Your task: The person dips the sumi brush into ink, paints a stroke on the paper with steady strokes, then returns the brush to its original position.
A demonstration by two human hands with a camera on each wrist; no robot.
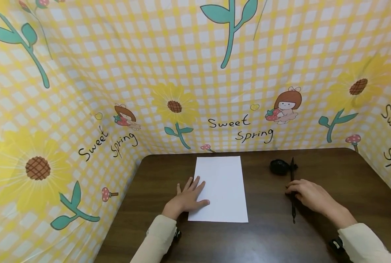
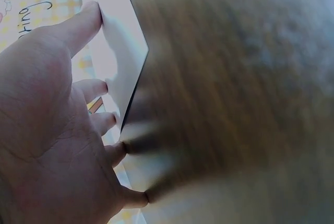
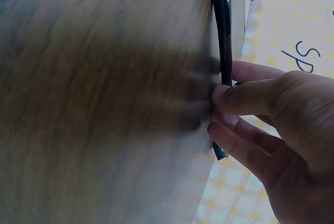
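A sheet of white paper (image 1: 221,190) lies flat on the dark wooden table. My left hand (image 1: 187,198) rests on its left edge with fingers spread; the thumb and some fingertips are on the sheet, as the left wrist view of the paper (image 2: 122,41) also shows. To the right of the paper, my right hand (image 1: 312,196) pinches a black calligraphy brush (image 1: 293,212) around its middle, thumb on one side and fingers on the other. The brush's pointed end faces away from me, beside a glossy black object (image 1: 279,167). In the right wrist view the brush (image 3: 223,20) has a cord loop at its end.
The brown table (image 1: 143,204) has rounded far corners. A yellow checked cloth (image 1: 195,73) with flowers and lettering hangs behind it and at both sides. The black object stands near the far edge, and whether the brush touches it I cannot tell.
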